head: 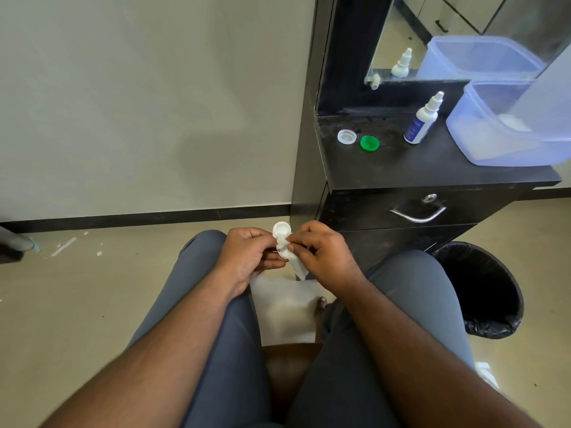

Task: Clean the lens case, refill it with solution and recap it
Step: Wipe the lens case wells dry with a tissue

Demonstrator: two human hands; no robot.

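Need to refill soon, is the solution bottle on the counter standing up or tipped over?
Upright: the bottle stands on its base, nozzle pointing up.

Seated wearer: slate-blue trousers, smooth fabric, on both legs. Forearms bare, no sleeves in view. Left hand and right hand bare. One bare toe visible.

White lens case, green cap, clear cap, blue-labelled white bottle, black counter.
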